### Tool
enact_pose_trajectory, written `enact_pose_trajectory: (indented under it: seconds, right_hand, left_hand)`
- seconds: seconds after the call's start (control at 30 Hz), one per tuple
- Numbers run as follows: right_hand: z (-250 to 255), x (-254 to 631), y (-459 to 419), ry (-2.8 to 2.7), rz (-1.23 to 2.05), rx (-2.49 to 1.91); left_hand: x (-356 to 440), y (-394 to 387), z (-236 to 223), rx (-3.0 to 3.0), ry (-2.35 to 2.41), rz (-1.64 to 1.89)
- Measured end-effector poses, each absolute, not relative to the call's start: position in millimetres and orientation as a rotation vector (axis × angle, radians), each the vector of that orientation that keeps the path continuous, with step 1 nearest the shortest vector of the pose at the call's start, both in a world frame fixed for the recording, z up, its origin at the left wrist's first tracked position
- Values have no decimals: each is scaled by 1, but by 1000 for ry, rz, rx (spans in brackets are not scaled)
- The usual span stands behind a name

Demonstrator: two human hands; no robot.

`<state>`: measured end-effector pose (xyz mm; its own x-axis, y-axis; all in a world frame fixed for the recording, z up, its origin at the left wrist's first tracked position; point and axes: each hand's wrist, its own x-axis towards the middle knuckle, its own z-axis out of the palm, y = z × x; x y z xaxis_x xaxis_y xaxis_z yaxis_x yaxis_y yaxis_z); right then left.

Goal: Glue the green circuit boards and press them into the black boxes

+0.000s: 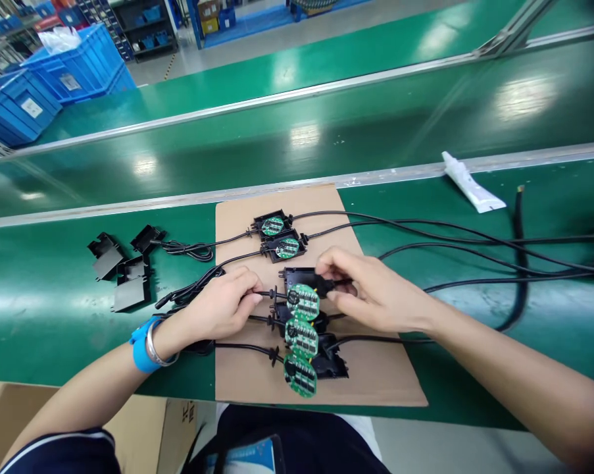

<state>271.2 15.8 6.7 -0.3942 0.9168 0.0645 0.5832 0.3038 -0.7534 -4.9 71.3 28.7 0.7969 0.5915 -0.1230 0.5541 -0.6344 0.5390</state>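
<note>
My left hand (232, 299) pinches a thin black cable (267, 293) left of a round green circuit board (303, 303). On that board's other side, my right hand (358, 286) is closed on the black cable end (326, 285), over an open black plastic case (299, 275). Two more round boards, the middle one (301, 338) and the near one (300, 375), lie in a row towards me, partly over black cases (332, 362). Farther back, two cases hold boards, the back one (272, 226) and the front one (287, 248), with cables from both ends.
A cardboard sheet (385, 385) lies under the work on the green bench (40, 342). Loose black case parts (129, 286) and coiled cables (188, 250) lie to the left. A white tube (471, 183) and long black cables (518, 263) are at right. Blue bins (79, 66) stand back left.
</note>
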Motion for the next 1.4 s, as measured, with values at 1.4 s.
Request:
enact_pose_trajectory:
  seconds: [1.4]
  right_hand:
    - [-17,220,-44,-2308,545,-1136]
  left_hand:
    - [-3,15,-11,2519,792,105]
